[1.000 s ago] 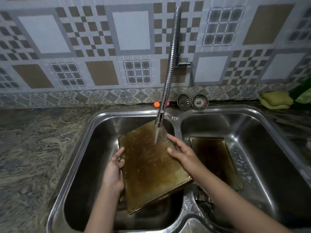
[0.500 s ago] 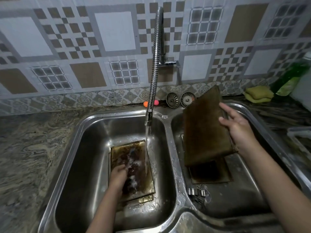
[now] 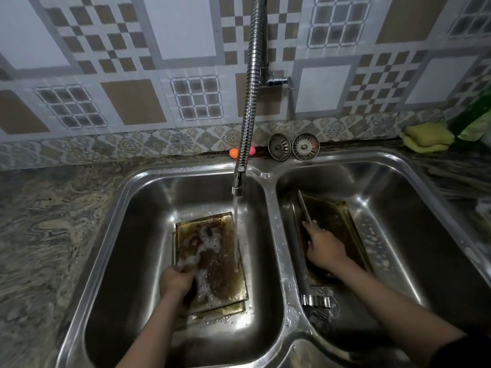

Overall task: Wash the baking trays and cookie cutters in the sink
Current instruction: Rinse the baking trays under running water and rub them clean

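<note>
Our left hand [image 3: 176,281] curls on the soapy baking tray [image 3: 212,261] in the left basin, the faucet [image 3: 248,102] streaming just beyond. Our right hand [image 3: 325,251] grips the edge of an upright tray [image 3: 304,211] over another tray [image 3: 345,229]; cookie cutters [image 3: 317,300] sit nearer us, strainers [image 3: 292,146] far beyond.

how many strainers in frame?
2: strainer and strainer, side by side on the sink's back ledge, right of the faucet. Any in the drains would be hidden.

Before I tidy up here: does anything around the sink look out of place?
Both strainers stand propped against the wall behind the sink, not in the drains. The tap is running.
</note>
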Demonstrator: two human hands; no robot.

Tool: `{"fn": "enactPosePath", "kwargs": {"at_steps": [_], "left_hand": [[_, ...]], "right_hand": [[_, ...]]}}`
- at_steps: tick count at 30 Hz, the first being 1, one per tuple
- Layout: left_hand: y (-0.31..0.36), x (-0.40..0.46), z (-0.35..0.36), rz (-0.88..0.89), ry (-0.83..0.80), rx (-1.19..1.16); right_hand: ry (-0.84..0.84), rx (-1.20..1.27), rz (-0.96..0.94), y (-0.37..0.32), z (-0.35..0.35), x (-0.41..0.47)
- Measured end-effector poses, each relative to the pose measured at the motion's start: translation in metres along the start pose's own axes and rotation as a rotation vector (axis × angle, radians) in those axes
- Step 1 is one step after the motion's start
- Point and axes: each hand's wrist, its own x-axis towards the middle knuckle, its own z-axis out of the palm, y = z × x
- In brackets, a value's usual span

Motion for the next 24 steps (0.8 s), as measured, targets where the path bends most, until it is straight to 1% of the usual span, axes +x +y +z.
{"fn": "enactPosePath", "kwargs": {"at_steps": [4,6,8,11,14,16,19,21,24], "left_hand": [[-0.003,0.002,0.000,0.043,0.021,0.049],[-0.006,0.005,-0.001,0.067,0.027,0.083],[-0.009,0.007,-0.004,0.092,0.054,0.094],[-0.010,0.008,-0.006,0.133,0.024,0.096],[-0.005,0.002,-0.010,0.185,0.020,0.035],[0.001,-0.007,-0.013,0.264,0.077,0.005],[0.015,-0.022,-0.015,0.442,0.147,-0.004],[0.029,-0.036,-0.014,0.519,0.143,-0.026],[0.049,-0.057,-0.015,0.618,0.169,0.016]], "right_hand": [[-0.074,0.038,-0.030,-0.003,0.020,0.006],[-0.076,0.124,-0.028,-0.002,0.022,0.005],[-0.020,0.222,-0.030,0.000,0.020,0.003],[0.095,0.347,-0.037,-0.001,0.007,-0.005],[0.231,0.477,-0.061,-0.009,-0.012,-0.017],[0.305,0.529,-0.110,-0.019,-0.024,-0.027],[0.396,0.567,-0.193,-0.044,-0.036,-0.044],[0.424,0.581,-0.271,-0.063,-0.038,-0.055],[0.388,0.565,-0.393,-0.089,-0.037,-0.071]]}}
